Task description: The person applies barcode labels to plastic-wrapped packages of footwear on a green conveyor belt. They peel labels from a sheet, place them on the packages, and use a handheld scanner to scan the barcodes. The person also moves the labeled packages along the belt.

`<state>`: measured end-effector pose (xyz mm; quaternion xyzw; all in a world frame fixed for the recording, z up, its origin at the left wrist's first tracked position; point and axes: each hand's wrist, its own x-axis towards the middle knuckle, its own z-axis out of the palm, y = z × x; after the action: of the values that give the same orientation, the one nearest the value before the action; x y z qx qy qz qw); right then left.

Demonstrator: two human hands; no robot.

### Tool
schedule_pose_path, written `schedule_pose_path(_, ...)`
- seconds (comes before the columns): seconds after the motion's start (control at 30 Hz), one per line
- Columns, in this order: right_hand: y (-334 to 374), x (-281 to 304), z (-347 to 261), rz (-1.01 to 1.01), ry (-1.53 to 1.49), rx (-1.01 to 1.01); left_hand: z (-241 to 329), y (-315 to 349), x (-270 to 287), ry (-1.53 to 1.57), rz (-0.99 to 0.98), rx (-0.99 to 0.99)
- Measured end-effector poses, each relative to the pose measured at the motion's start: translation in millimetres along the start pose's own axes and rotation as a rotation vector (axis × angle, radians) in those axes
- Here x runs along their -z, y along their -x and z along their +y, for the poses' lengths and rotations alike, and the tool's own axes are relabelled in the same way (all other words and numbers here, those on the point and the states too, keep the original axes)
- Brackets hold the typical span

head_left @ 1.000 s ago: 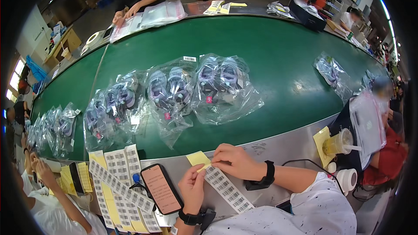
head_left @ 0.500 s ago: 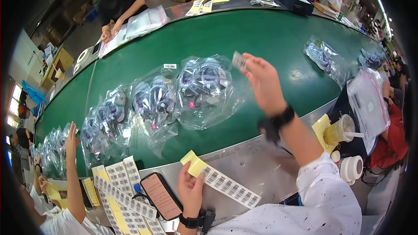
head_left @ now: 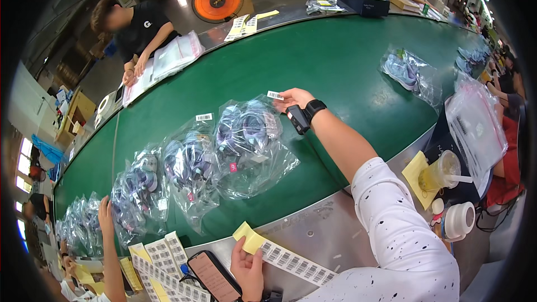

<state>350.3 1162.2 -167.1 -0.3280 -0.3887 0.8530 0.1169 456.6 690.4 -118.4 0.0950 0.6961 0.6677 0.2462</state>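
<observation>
My right hand (head_left: 297,99) pinches a small white barcode label (head_left: 274,95) at the upper right corner of a clear plastic bag (head_left: 258,174). Whether the label touches the plastic, I cannot tell. Inside that bag lies a pair of bluish-purple shoes (head_left: 253,126). Near the table edge my left hand (head_left: 248,273) is closed on a strip of barcode labels (head_left: 296,260), holding it by its bare yellow backing end. A second bagged pair of shoes (head_left: 190,162), just to the left, carries a barcode label (head_left: 204,117) at its top.
More bagged shoes (head_left: 137,187) line the green belt (head_left: 335,67) leftward; another bag (head_left: 411,75) lies far right. Label sheets (head_left: 168,263) and a phone (head_left: 214,277) sit by my left hand. At right stand a drink cup (head_left: 439,173) and a white bottle (head_left: 458,221). Co-workers stand around.
My right hand has moved left and down in the picture, bringing the label from above the belt to the bag's top corner. My left hand keeps its hold on the strip.
</observation>
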Motion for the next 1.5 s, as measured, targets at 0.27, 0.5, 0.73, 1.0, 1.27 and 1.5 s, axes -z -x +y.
schedule_pose_path(0.27,-23,-11,12,0.235,-0.026,0.173,-5,-4,-6,0.032,-0.033,-0.002)
schedule_pose_path(0.5,0,-16,29,0.602,0.258,0.495,-12,-4,-8,0.110,-0.035,-0.052)
schedule_pose_path(0.73,63,117,-67,0.841,1.071,0.452,3,0,-13,0.120,-0.097,-0.010)
schedule_pose_path(1.0,164,254,-125,1.407,1.755,0.086,5,1,-19,0.013,-0.033,-0.011)
schedule_pose_path(1.27,151,265,-133,1.163,2.170,0.192,-12,-9,-18,0.009,-0.091,-0.079)
schedule_pose_path(1.5,133,64,-49,-0.027,0.885,0.552,-30,-6,-16,0.099,-0.051,-0.055)
